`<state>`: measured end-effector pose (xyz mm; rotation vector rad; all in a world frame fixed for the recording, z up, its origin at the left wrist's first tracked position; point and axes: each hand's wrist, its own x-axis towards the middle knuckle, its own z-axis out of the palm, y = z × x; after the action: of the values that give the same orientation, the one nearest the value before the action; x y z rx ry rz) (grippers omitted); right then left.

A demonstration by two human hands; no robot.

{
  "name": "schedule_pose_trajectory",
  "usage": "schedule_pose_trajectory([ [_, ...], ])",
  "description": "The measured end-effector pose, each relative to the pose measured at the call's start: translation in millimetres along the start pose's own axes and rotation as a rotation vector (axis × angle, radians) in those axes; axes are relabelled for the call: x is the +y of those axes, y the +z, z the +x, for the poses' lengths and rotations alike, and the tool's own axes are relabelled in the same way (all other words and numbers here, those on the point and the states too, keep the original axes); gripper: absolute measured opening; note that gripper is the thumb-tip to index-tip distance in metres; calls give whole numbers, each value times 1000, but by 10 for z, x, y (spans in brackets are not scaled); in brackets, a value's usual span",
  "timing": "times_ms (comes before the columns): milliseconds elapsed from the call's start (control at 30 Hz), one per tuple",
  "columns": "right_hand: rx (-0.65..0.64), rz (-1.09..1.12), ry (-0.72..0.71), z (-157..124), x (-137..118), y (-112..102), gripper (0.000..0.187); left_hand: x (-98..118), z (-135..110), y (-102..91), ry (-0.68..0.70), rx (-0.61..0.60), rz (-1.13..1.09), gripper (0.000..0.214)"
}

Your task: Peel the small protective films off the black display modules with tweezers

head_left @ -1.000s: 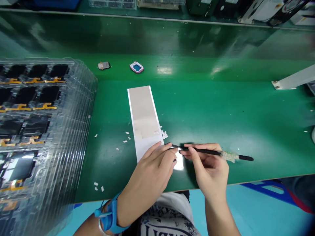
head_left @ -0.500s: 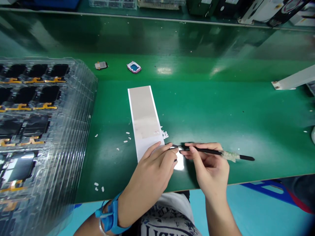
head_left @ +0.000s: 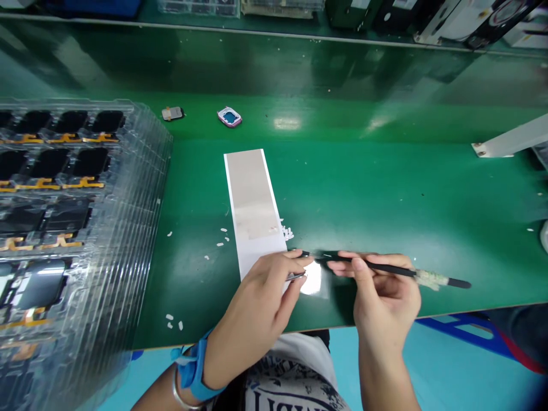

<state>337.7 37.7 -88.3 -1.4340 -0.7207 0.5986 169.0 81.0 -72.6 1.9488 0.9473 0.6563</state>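
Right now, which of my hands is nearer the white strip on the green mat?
Left. Your left hand lies over the strip's lower end. Your right hand, holding a black-handled tool, sits further right, off the strip, above the green mat.

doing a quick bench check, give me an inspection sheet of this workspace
surface: green mat, glossy, with glare spots
job's things: white strip with beige film; black stick with whitish wrap
clutter: small white flecks beside the strip; small part and pink-rimmed frame further back
hands: left hand pinches a thin metal tool, blue wrist strap on that wrist; right hand holds the stick in its fingers
cables: amber flex tails on black panels in stacked clear trays
surroundings: white bar at right; clear box beyond the far edge
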Motion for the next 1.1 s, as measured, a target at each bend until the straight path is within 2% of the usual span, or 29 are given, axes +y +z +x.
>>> schedule_pose_trajectory([
  [133, -8, 159, -122, -21, -141, 41, 16, 50, -26, -54, -161, 190, -283, 12],
  [300, -176, 239, -252, -145, -381, 248, 16, 83, -25, -171, -100, 313, -278, 12],
  [533, -245, 195, -397, -224, -425, 484, 22, 61, -70, -276, -74, 314, -242, 21],
  [700, -327, 226, -443, -224, -436, 588, 28, 22, -21, -270, -37, 392, -199, 29],
  [767, -319, 223, -452, -230, -431, 622, 28, 6, -16, -260, -32, 414, -188, 27],
  [933, -293, 207, -473, -262, -403, 687, 31, -38, -55, -236, -7, 351, -182, 30],
  [1100, -284, 197, -449, -259, -348, 728, 29, -72, -76, -234, -67, 280, -142, 43],
])
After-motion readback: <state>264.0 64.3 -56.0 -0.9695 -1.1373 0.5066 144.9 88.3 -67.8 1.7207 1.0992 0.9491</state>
